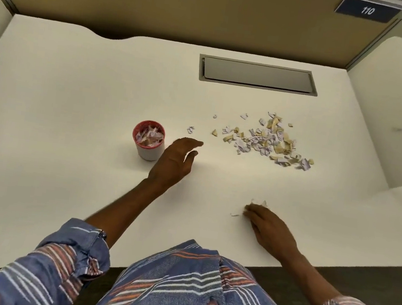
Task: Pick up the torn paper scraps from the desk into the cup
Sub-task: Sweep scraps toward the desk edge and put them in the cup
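Observation:
A small cup with a red rim stands left of centre on the white desk, partly filled with paper scraps. My left hand hovers just right of the cup, fingers relaxed and holding nothing. One stray scrap lies beyond its fingertips. A pile of torn white and tan scraps is spread at the right centre. My right hand rests near the front edge, its fingertips on a few small scraps; whether it pinches them I cannot tell.
A grey cable hatch is set into the desk at the back. Beige partition walls enclose the desk, with a white side panel at the right. A sign reading 110 hangs top right.

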{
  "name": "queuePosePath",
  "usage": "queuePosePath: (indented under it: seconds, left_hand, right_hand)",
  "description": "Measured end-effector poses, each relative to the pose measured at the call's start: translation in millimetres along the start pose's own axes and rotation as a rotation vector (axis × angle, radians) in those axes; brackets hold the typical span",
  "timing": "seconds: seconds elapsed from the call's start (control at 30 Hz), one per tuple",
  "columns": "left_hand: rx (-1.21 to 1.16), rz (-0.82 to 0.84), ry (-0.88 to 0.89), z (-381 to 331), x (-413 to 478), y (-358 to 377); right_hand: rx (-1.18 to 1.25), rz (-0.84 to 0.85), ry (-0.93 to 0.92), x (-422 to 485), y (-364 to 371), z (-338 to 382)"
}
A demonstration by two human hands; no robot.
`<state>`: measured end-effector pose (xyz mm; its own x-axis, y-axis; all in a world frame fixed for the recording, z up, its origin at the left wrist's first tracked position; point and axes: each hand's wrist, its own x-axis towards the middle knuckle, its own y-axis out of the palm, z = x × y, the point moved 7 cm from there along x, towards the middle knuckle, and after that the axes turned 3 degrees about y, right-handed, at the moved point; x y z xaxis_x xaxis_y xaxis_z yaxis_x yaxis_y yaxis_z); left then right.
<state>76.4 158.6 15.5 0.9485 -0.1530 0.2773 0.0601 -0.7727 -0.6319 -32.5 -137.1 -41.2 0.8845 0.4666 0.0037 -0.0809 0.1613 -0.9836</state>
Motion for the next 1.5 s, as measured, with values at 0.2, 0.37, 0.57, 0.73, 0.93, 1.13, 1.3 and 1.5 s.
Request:
queuePosePath:
  seconds: [0.2,0.37,0.57,0.73,0.93,1.13,1.3,1.5]
  left_hand:
    - [0.112,0.093,-0.098,25.1,20.6,34.1]
    - [0.313,0.217,-0.3,51.7,43.1,60.3]
    - [0.322,0.365,-0.248,41.0,40.7,93.4]
    - [0.279,0.451,-0.014,-0.7,1.3,119.7]
    - [0.198,0.404,0.099,-28.9,-76.9,128.4]
    - [0.195,0.394,0.12,-28.6,-121.7,134.5]
    - [0.214,0.314,0.07,-29.3,-116.6,133.9]
    - [0.296,0.246,0.094,-36.9,-67.0,133.8]
  right_hand:
    - [0.215,-0.036,0.421,-59.9,-5.7,-55.1]
    - [0.337,0.006,0.554,-68.8,11.8,-53.7]
    - [0.257,0.063,0.409,-20.9,30.0,-18.6]
    - [0.195,0.072,0.176,26.3,32.3,7.8]
    - [0.15,0.174,-0.164,42.7,25.1,4.1]
    - [0.185,0.164,0.156,55.3,-8.4,-88.2]
    - [0.104,-0.056,0.238,69.2,-53.0,-154.4]
    - [0.12,-0.055,0.064,48.7,-39.6,-126.7]
